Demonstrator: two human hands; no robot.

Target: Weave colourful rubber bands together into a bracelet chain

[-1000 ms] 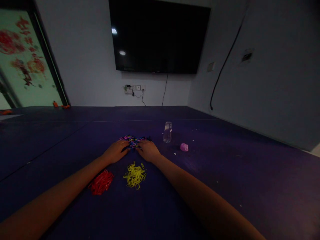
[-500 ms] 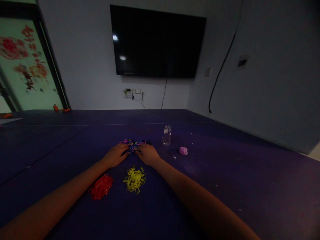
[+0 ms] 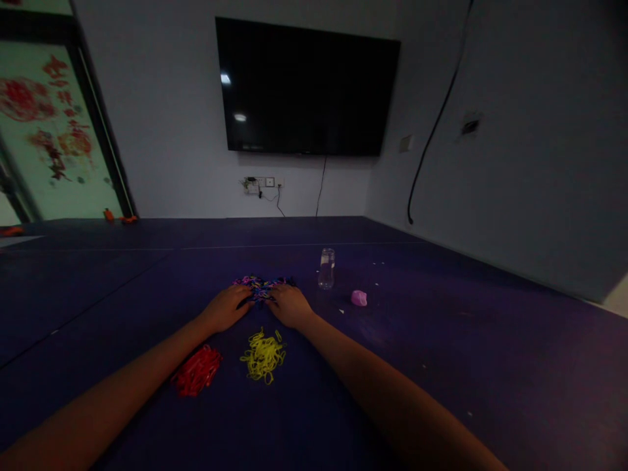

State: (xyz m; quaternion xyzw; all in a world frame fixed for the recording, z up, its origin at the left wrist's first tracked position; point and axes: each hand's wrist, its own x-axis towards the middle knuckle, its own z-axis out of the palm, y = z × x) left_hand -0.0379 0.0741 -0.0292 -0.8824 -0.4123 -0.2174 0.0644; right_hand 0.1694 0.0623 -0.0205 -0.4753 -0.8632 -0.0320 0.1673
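Observation:
A heap of mixed-colour rubber bands point(image 3: 259, 286), mostly blue, purple and pink, lies on the dark purple table point(image 3: 304, 418). My left hand point(image 3: 229, 306) rests at the heap's left side, fingers stretched over it. At its right side my right hand point(image 3: 290, 305) lies with fingers spread onto the bands. Both hands look open, though the fingertips blur into the heap. Nearer to me are a pile of red rubber bands point(image 3: 198, 370), beside my left forearm, and a pile of yellow rubber bands point(image 3: 263, 356) between my arms.
A clear, open bottle point(image 3: 326, 269) stands upright beyond my right hand. To its right sits a small pink object point(image 3: 359, 298), perhaps its lid. White scraps point(image 3: 342, 311) dot the table. A television point(image 3: 309, 88) hangs on the far wall.
The whole view has shifted slightly downward in the picture. My hands stay on the mixed heap, with only slight finger movement visible.

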